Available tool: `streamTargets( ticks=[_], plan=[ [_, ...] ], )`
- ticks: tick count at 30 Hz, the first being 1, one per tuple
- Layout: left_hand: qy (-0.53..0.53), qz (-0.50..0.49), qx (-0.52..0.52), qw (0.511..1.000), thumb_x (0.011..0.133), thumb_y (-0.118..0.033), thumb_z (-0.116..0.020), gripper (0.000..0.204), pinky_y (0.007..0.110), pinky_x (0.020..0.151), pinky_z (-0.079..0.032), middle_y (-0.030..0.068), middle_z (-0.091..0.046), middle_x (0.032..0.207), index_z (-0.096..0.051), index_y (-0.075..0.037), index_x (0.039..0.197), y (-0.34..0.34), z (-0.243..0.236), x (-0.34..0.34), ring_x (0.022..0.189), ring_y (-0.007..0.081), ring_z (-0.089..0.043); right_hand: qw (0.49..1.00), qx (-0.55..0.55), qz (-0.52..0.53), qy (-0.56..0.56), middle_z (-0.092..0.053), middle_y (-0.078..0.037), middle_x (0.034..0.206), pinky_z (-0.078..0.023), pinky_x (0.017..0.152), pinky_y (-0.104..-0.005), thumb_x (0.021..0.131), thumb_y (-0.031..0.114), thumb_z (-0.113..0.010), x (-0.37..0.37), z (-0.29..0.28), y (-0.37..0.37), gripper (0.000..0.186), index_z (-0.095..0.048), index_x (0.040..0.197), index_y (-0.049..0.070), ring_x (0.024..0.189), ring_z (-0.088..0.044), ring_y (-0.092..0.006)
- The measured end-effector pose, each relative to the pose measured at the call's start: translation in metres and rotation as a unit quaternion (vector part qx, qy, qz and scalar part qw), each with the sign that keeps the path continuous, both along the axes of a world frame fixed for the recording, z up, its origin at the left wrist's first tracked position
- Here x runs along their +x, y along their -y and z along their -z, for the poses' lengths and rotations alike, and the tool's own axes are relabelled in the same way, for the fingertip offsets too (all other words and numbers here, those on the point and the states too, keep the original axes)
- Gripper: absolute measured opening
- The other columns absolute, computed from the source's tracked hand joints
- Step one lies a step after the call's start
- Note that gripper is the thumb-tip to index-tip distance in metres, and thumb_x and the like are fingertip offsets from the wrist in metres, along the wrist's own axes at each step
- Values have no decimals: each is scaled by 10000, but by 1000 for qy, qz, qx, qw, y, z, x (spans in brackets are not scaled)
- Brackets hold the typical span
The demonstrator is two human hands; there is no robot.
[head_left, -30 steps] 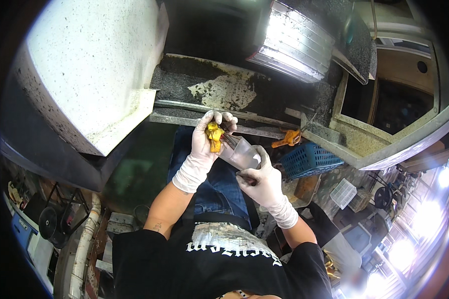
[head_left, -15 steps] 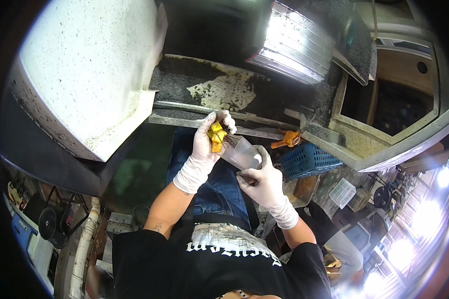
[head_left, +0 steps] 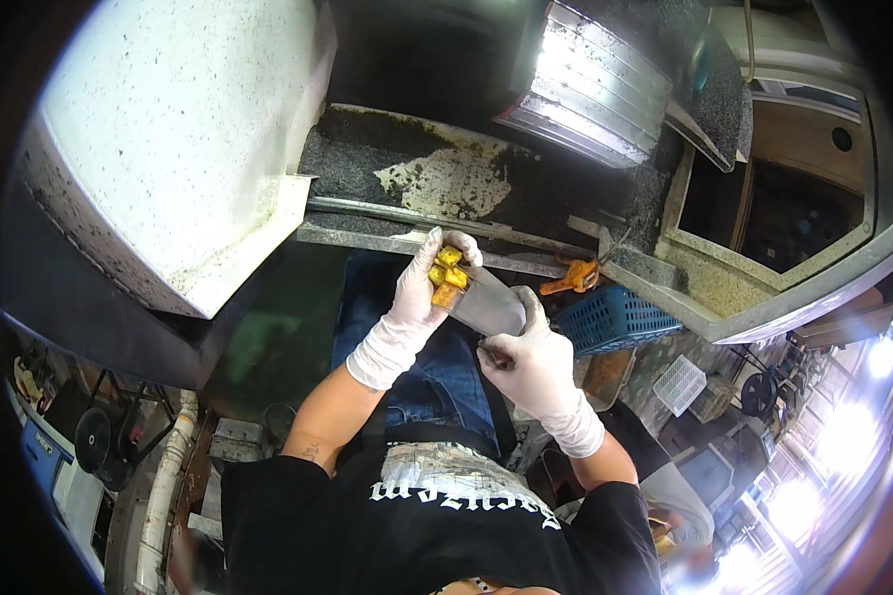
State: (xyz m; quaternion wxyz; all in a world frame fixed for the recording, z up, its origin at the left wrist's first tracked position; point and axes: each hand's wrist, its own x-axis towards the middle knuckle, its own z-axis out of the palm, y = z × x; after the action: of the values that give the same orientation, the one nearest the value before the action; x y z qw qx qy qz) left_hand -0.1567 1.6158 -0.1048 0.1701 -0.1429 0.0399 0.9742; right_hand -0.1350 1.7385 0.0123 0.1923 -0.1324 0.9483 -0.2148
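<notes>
White gloves cover both my hands. My left hand [head_left: 422, 288] is closed around a cluster of several small yellow square-ended pieces [head_left: 449, 278]. A translucent, greyish plastic sleeve or bag [head_left: 488, 302] adjoins the yellow ends and spans the space between my hands. My right hand [head_left: 534, 362] grips the sleeve's other end between thumb and fingers, with its remaining fingers curled. Dark smudges show on the right fingertips. What continues from the yellow ends inside the sleeve is too blurred to make out. Both hands are above my lap, in front of the machine's edge.
A metal ledge [head_left: 367, 238] runs just beyond my hands. An orange clamp-like piece [head_left: 572, 277] sits on its right part, above a blue plastic basket [head_left: 615, 319]. A large white speckled panel [head_left: 189, 139] stands left; a ridged metal block [head_left: 595, 84] is at the far right.
The thin dark rods seen between the yellow pieces and the sleeve no longer show; the sleeve now reaches the yellow ends. Both hands shifted slightly to the right, and the yellow cluster turned.
</notes>
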Motion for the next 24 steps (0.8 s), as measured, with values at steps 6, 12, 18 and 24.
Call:
streamTargets(
  ticks=[6,12,18,24],
  plan=[
    [7,-15,45,999,859,-245,-361,294,286,743,-364,76,-443,729,-472,-20,706,-1,0,3,765,184,-443,1000,-16,1,13,-465,-217,1069,-466,512,-249,539,151,-672,1,2,-2,111,-622,636,134,531,-577,-207],
    [20,-17,3,1000,832,-268,-379,330,273,641,-315,45,-339,628,-341,-79,564,-4,-5,-4,638,157,-353,1000,-23,-5,14,-463,-220,1072,-468,518,-243,545,151,-673,2,-1,-5,111,-624,642,130,543,-582,-201],
    [46,-17,-10,999,837,-316,-361,366,270,595,-294,32,-302,597,-306,-90,554,2,-12,-13,600,153,-330,1000,-24,-8,15,-459,-230,1072,-468,523,-241,544,150,-673,0,0,-4,116,-626,646,123,550,-586,-202],
    [40,-27,37,998,845,-320,-345,368,265,536,-246,10,-257,567,-289,-99,556,9,-11,-17,544,134,-277,999,-36,-10,17,-453,-233,1077,-470,531,-246,540,149,-677,0,3,-4,123,-628,650,126,563,-588,-212]
  ],
)
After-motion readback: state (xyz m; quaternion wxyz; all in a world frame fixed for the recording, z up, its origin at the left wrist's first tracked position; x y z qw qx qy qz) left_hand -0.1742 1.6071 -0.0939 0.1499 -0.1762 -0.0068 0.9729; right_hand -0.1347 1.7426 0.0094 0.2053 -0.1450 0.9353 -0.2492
